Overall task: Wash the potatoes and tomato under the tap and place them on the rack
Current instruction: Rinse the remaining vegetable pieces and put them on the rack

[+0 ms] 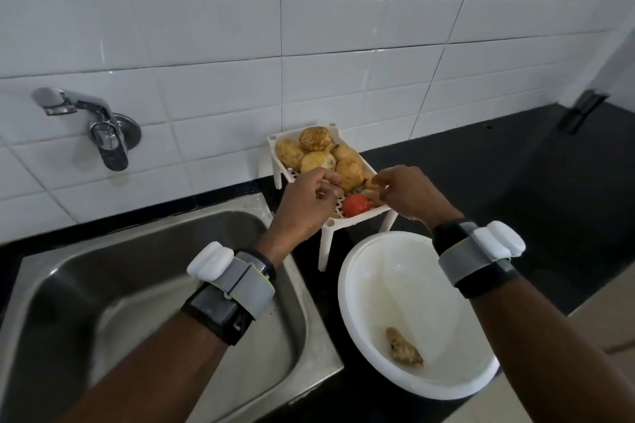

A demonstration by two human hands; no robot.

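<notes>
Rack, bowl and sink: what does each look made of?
Rack: looks like white moulded plastic with a matte finish, a slotted grid top and moulded legs.
Bowl: probably plastic too. It is white and smooth with a soft sheen, and could be melamine.
Sink: stainless steel by its look, brushed grey metal with blurred reflections.

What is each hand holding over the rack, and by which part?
The right hand seems to pinch a small potato by its end; whether the left hand holds anything cannot be told.
</notes>
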